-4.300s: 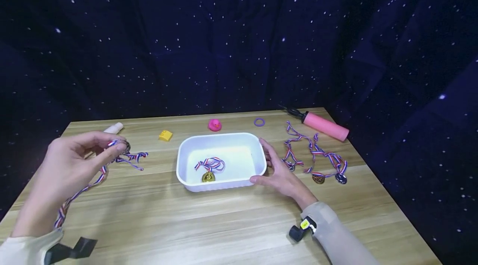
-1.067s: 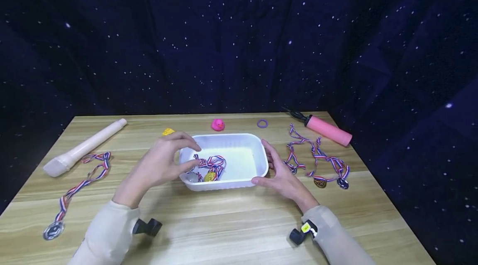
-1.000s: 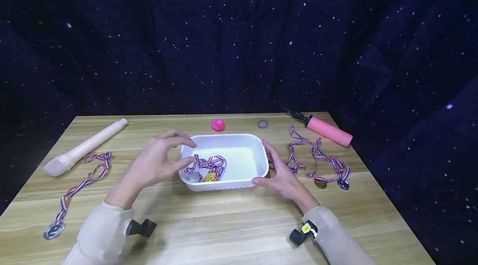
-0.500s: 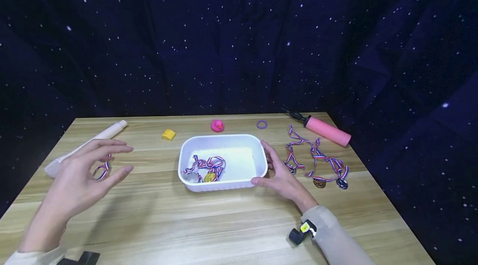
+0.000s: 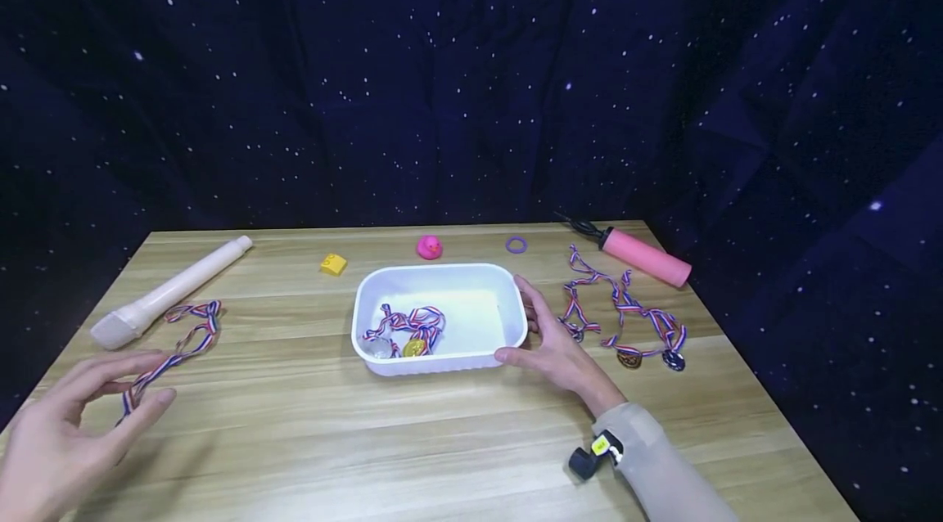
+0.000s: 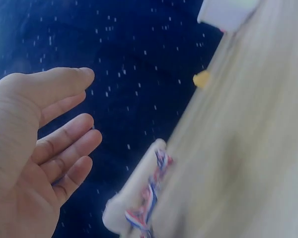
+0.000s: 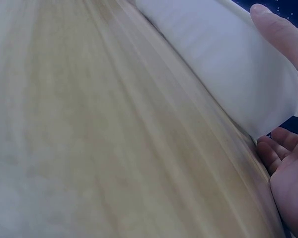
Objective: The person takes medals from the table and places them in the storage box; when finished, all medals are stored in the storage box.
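Where the person's left hand (image 5: 59, 438) hung low, at the near left of the pale wooden table (image 5: 331, 440), its thumb and fingers were loosely apart and had hold of nothing. Under it, seen through the gap, ran a thin cloth ribbon (image 5: 177, 359) striped red, white and blue. It lay longways, from below the hand up and away to the right, then bent back left. The hand hid its near end from me.

The right hand (image 5: 552, 346) was much farther off, holding the right end of a white plastic tray (image 5: 435, 364), thumb at the near corner. Inside, on the left, lay a round gold medal (image 5: 414, 348) and a round pale silver medal (image 5: 380, 348).

To the right was a tangle of striped ribbons (image 5: 626, 308). A long white microphone (image 5: 173, 286) lay slanted just beside the left ribbon's far end, and might get in the way. Farther back were a small yellow block (image 5: 333, 264), a pink rubber duck (image 5: 430, 247) and a pink tube pump (image 5: 648, 256).
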{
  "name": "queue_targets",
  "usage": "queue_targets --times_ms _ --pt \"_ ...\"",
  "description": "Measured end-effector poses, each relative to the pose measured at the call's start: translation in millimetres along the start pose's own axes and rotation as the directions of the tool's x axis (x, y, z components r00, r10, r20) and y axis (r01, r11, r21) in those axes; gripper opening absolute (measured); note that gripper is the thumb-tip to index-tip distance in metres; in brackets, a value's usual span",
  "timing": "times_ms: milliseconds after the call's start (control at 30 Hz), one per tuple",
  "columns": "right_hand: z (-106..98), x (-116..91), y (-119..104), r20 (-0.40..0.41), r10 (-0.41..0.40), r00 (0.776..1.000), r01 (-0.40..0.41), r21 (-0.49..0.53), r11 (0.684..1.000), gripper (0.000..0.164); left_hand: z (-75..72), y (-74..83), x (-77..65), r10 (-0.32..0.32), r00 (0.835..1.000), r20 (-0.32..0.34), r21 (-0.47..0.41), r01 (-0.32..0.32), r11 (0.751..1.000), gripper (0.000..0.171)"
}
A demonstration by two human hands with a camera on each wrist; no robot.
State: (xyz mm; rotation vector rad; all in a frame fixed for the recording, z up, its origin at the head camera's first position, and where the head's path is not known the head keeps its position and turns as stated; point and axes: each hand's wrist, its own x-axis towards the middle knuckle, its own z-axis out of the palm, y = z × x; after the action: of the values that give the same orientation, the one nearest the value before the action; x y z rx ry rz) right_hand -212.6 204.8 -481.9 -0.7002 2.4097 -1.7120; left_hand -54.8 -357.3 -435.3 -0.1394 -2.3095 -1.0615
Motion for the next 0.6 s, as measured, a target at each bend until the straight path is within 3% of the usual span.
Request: queue_targets --times_ms 367,600 --pt "1.6 -1.5 -1.7 0.005 0.010 1.000 -0.010 -0.010 1.000 0.124 -6.6 -36.5 -24.9 -0.117 0.987 -0.110 -0.007 0.117 0.993 0.049" --pt "0.4 -0.3 -0.1 -0.010 0.011 1.000 -0.011 -0.008 1.000 0.124 -13.6 -56.8 -31.0 -0.062 0.996 -0.068 0.055 0.066 0.996 0.047"
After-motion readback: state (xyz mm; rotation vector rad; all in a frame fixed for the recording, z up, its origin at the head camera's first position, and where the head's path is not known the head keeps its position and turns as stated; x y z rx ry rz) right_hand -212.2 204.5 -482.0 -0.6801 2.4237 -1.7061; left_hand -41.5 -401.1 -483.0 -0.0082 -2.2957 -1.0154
